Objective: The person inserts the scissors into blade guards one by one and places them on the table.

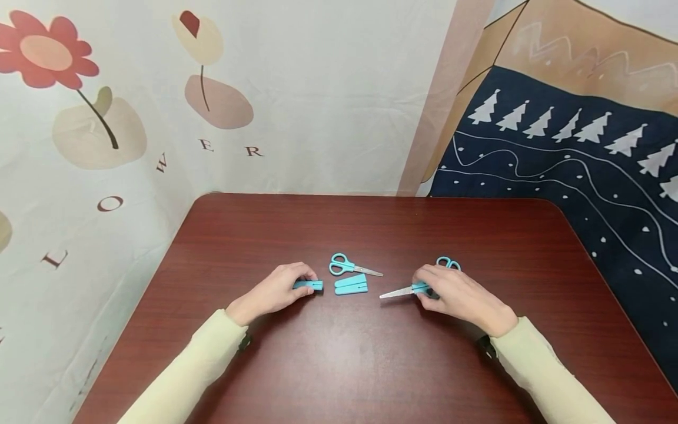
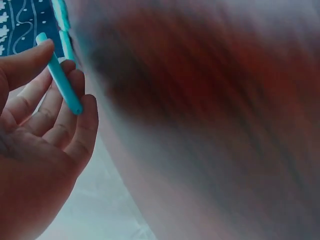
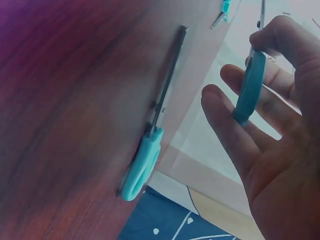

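Between thumb and fingers my left hand (image 1: 281, 288) pinches a light blue scissors cover (image 1: 312, 285); the left wrist view shows this cover (image 2: 62, 80) edge-on. My right hand (image 1: 450, 294) grips a pair of scissors by the blue handle (image 3: 250, 90), its bare metal blades (image 1: 396, 292) pointing left. Other scissors (image 1: 349, 266) lie on the table between the hands, blades toward the right. Just below them are flat blue covers (image 1: 351, 285), side by side. Beyond the right hand lie further scissors (image 3: 145, 162), whose handle loops (image 1: 448, 262) peek out behind the hand in the head view.
The brown wooden table (image 1: 339, 365) has rounded far corners. Behind it hangs a pale cloth (image 1: 328, 118) with flowers and letters, and at the right a dark blue part (image 1: 529, 159) with white trees. Much of the left wrist view is blurred.
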A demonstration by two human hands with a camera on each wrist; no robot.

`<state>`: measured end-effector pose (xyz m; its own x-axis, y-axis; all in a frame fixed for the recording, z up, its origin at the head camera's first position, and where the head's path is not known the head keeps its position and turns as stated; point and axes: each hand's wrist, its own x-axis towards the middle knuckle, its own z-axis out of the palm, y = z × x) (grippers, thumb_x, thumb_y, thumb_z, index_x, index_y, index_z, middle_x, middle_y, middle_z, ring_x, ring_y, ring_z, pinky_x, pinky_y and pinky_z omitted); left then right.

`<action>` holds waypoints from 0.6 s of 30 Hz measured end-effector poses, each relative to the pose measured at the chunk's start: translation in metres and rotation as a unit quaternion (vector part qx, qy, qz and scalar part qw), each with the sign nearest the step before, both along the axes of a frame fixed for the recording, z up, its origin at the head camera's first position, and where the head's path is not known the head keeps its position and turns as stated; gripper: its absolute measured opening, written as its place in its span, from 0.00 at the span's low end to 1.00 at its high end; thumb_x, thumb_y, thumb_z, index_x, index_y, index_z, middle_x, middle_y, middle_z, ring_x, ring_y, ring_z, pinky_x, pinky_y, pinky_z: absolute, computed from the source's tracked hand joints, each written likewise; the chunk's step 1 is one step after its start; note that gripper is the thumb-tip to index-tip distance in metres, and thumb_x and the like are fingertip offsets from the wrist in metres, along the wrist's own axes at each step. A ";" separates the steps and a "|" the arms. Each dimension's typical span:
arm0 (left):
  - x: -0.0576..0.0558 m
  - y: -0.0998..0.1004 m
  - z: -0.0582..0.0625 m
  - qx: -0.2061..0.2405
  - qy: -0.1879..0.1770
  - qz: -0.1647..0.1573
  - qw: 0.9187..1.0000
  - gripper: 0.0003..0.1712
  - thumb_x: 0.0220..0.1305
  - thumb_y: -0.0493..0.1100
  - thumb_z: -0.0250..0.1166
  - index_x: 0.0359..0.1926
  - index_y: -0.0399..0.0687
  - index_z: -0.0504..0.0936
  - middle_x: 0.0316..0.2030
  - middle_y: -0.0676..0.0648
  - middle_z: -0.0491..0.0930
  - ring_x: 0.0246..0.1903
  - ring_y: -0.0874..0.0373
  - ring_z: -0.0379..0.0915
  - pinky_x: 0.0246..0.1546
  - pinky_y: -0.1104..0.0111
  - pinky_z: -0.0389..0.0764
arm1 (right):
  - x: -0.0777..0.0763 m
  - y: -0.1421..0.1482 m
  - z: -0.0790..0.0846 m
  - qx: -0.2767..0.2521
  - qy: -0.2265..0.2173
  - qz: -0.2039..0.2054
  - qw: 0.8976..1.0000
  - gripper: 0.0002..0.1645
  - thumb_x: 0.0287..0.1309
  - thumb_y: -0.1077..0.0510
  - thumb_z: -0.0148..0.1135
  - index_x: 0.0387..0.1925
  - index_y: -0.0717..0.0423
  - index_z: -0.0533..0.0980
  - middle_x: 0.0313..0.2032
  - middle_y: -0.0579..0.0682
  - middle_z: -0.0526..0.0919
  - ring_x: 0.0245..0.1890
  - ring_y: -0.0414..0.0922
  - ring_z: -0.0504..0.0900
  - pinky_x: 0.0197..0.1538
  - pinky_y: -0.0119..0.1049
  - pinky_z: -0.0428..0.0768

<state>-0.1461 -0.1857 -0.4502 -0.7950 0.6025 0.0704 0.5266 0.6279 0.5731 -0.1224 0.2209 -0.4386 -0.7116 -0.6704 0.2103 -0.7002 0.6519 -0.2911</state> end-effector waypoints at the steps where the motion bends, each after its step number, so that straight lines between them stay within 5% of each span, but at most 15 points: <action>1: 0.002 0.002 0.000 0.003 0.004 0.005 1.000 0.07 0.66 0.37 0.72 0.44 0.48 0.84 0.40 0.55 0.82 0.39 0.61 0.79 0.45 0.63 0.82 | 0.000 0.000 0.000 -0.005 0.002 0.002 1.000 0.14 0.57 0.62 0.71 0.38 0.45 0.74 0.30 0.39 0.70 0.31 0.34 0.66 0.32 0.26 0.71; 12: 0.020 0.024 0.007 0.035 0.045 0.051 0.997 0.09 0.65 0.36 0.73 0.45 0.49 0.84 0.40 0.56 0.80 0.37 0.60 0.76 0.42 0.63 0.80 | 0.004 -0.007 0.003 -0.038 0.057 0.005 0.998 0.16 0.57 0.59 0.73 0.47 0.54 0.83 0.44 0.44 0.82 0.38 0.37 0.79 0.39 0.31 0.83; 18: 0.025 0.033 0.008 0.035 0.081 0.062 0.994 0.10 0.64 0.37 0.75 0.45 0.48 0.86 0.40 0.55 0.81 0.38 0.59 0.76 0.43 0.62 0.79 | 0.005 -0.012 0.003 -0.048 0.075 0.001 0.996 0.14 0.54 0.60 0.74 0.44 0.54 0.82 0.40 0.43 0.81 0.35 0.36 0.76 0.35 0.29 0.81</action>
